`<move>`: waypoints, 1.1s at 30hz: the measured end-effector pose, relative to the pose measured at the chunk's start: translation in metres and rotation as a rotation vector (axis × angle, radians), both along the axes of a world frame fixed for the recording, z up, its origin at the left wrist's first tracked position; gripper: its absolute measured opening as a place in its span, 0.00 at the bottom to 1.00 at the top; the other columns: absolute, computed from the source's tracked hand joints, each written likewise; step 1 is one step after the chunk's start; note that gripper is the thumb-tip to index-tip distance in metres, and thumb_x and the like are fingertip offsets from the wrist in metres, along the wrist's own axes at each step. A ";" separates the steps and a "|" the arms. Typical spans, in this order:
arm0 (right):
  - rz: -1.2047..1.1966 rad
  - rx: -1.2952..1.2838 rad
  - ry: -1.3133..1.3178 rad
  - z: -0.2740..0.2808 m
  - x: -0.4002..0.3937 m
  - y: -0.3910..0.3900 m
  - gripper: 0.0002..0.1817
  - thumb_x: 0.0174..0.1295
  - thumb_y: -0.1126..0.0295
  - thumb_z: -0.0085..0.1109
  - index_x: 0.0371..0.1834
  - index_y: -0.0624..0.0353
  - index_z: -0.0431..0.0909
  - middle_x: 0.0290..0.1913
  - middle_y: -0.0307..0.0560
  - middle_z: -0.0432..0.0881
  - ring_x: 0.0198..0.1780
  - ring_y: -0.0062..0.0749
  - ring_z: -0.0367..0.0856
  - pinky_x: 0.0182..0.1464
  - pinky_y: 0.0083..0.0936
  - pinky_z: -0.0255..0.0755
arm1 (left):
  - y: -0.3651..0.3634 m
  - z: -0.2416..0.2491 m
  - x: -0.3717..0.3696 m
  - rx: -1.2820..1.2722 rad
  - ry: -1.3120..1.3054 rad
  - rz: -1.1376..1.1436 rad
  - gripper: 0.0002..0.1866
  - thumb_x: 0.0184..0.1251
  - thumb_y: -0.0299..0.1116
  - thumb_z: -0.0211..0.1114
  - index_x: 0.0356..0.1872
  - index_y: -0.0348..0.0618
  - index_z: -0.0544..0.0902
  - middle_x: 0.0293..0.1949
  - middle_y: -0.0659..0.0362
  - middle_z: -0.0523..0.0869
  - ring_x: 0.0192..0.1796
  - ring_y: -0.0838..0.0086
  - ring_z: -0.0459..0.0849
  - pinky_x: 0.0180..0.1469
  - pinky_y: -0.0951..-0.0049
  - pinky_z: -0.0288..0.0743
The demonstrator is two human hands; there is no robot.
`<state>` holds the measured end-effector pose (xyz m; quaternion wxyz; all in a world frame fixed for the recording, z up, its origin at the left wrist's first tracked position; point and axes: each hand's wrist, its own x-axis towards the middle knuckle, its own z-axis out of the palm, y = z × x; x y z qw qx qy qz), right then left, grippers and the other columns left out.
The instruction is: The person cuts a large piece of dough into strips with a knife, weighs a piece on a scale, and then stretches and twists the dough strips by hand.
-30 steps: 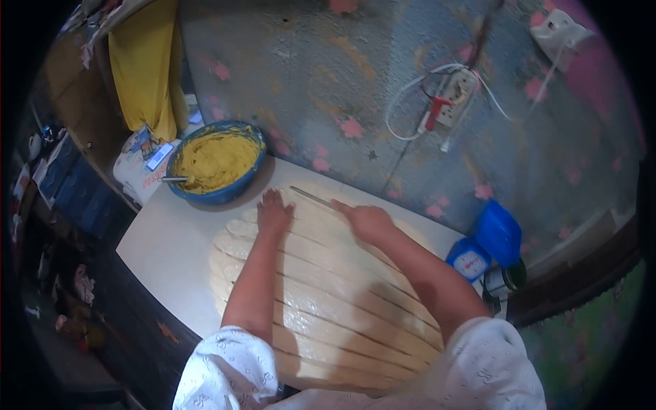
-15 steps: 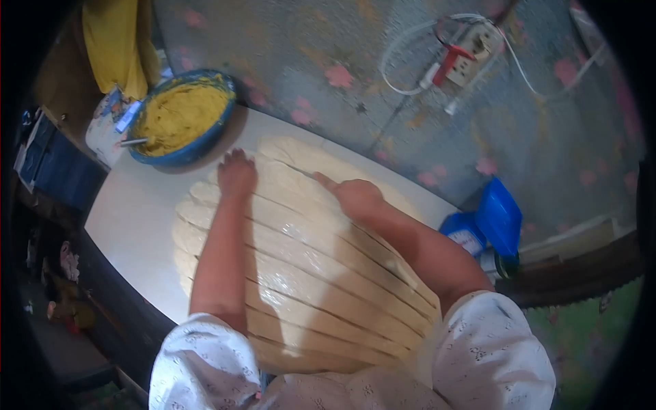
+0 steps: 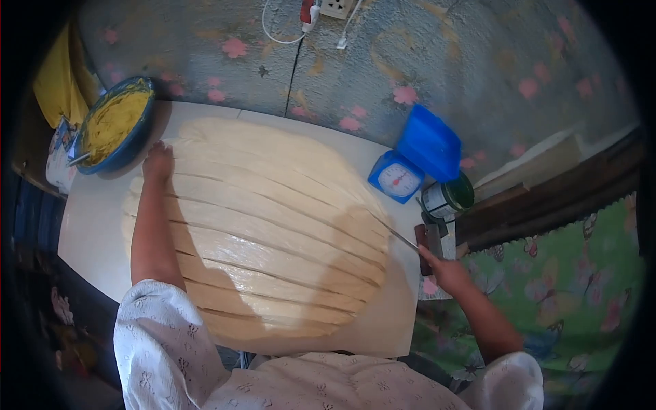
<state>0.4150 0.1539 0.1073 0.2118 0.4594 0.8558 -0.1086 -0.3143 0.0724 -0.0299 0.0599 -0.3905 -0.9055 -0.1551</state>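
Observation:
A wide sheet of pale dough covers much of the table, scored with several long, roughly parallel cuts. At its upper left edge lies my left hand, palm down with the fingers stretched out, holding nothing. My right hand is past the dough's right edge, closed around the handle of a thin knife. The knife's blade points up and left, its tip over the dough's right edge by a cut. Right beside this hand is a flat tool with a brown handle, which looks like a dough scraper.
A blue basin of yellow mixture with a metal handle stands at the table's left back. At the right back are a blue kitchen scale and a dark green can. Behind rises a painted wall with a power strip.
My right hand has swept from the dough's far side to beyond its right edge, and the knife now shows plainly. My left hand stays at the upper left edge. The view has shifted right.

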 end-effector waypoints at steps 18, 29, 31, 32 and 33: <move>0.280 0.049 0.467 0.010 -0.357 0.065 0.38 0.57 0.78 0.41 0.72 0.32 0.53 0.37 0.60 0.81 0.39 0.54 0.81 0.43 0.44 0.73 | 0.069 0.034 0.094 0.125 -0.098 -0.159 0.32 0.71 0.49 0.44 0.66 0.32 0.62 0.68 0.44 0.62 0.71 0.54 0.57 0.71 0.53 0.47; 0.651 0.071 0.338 -0.047 -0.514 0.107 0.32 0.65 0.74 0.34 0.72 0.30 0.53 0.46 0.56 0.80 0.44 0.47 0.81 0.46 0.39 0.74 | 0.053 0.021 0.085 -0.101 -0.018 -0.009 0.30 0.71 0.47 0.44 0.65 0.33 0.64 0.67 0.48 0.66 0.71 0.60 0.60 0.71 0.54 0.46; 0.605 0.032 0.262 -0.029 -0.462 0.106 0.33 0.64 0.75 0.35 0.73 0.30 0.51 0.45 0.56 0.80 0.43 0.47 0.81 0.46 0.39 0.74 | 0.054 0.014 0.078 -0.138 0.060 -0.027 0.28 0.71 0.47 0.43 0.63 0.36 0.68 0.65 0.51 0.69 0.69 0.60 0.63 0.70 0.51 0.48; 0.561 0.018 0.195 -0.021 -0.436 0.107 0.31 0.66 0.71 0.35 0.73 0.32 0.50 0.44 0.55 0.80 0.44 0.48 0.81 0.46 0.40 0.74 | 0.054 0.010 0.074 -0.116 0.060 -0.038 0.27 0.71 0.46 0.44 0.62 0.36 0.69 0.64 0.51 0.70 0.68 0.61 0.63 0.69 0.50 0.50; 0.511 0.002 0.133 -0.017 -0.407 0.110 0.29 0.68 0.67 0.36 0.73 0.34 0.50 0.43 0.55 0.80 0.45 0.49 0.81 0.46 0.41 0.74 | 0.053 0.010 0.072 -0.115 0.067 -0.045 0.27 0.71 0.46 0.45 0.61 0.36 0.70 0.64 0.51 0.71 0.68 0.61 0.64 0.69 0.49 0.51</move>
